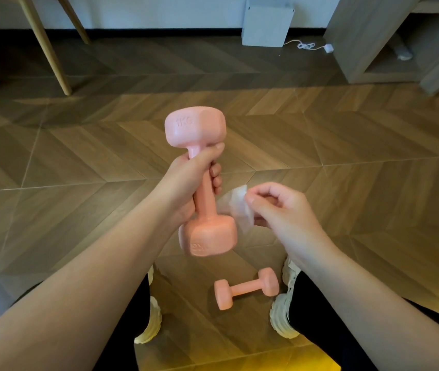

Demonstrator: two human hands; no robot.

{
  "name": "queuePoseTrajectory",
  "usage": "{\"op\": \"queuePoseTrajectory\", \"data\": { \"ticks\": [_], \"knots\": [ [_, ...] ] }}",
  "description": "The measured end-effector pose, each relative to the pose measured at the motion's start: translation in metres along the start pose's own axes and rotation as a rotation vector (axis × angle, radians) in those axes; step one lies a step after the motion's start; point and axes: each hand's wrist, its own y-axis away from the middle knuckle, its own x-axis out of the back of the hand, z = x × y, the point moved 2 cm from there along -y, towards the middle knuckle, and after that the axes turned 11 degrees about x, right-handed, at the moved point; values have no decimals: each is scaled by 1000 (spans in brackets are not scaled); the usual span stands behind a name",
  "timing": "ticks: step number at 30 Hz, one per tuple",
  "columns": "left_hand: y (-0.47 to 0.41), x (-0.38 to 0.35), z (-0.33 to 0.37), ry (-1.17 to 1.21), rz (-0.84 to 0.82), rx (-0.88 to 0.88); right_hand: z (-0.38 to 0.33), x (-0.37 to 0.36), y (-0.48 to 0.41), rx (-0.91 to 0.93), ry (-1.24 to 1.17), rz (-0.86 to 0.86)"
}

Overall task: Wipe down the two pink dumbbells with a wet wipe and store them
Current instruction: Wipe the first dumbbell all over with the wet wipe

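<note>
1. Gripping a pink dumbbell (204,199) by its bar with the left hand (186,180), fingers wrapped round the bar and thumb laid up under the top head. Held nearly upright in mid-air, well above the floor (346,156); top head marked 1KG, bottom head tipped toward the camera.
2. Pinching a crumpled white wipe (235,204) in the right hand (279,210), thumb and fingertips bunched narrow on it, other fingers curled in. Wipe blurred, just beside the bar and the bottom head; touching or not, cannot tell.
3. Lying on its side below the hands, a second dumbbell (246,287), set on the floor between two white shoes (282,317). Larger-looking head close by the right shoe, smaller-looking head out in the gap between the feet.
4. Spreading ahead of the hands, wood-patterned floor in slanted panels, bare across the middle and out to both sides.
5. Closing off the far edge, a dark skirting (159,32) along the wall.
6. Standing at the far left, slanted wooden legs (49,49), planted on the floor near the skirting.
7. Resting against the far wall, a white box (266,22), with a white cord (306,46) trailing right across the floor.
8. Jutting in at the far right, a grey-wood shelf unit (373,36), lower corner pushed out onto the floor, well apart from both hands.
</note>
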Motion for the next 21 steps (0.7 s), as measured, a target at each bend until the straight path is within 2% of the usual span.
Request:
{"op": "queuePoseTrajectory", "data": {
  "ticks": [2, 8, 14, 18, 21],
  "knots": [
    [0, -1, 0, 39, 4, -4, 1, 2, -1, -101, -153, 98],
    [-1, 0, 0, -22, 13, 22, -6, -13, 1, -174, -465, -113],
    [-4, -7, -7, -63, -35, 77, 1, -19, -3, -231, -81, -115],
    [-6, -15, -11, -94, -36, 70, 2, -25, -3, -322, 15, -209],
    [-6, -16, -12, -152, -51, 100, 3, -28, -3, -325, 34, -207]
  ]
}}
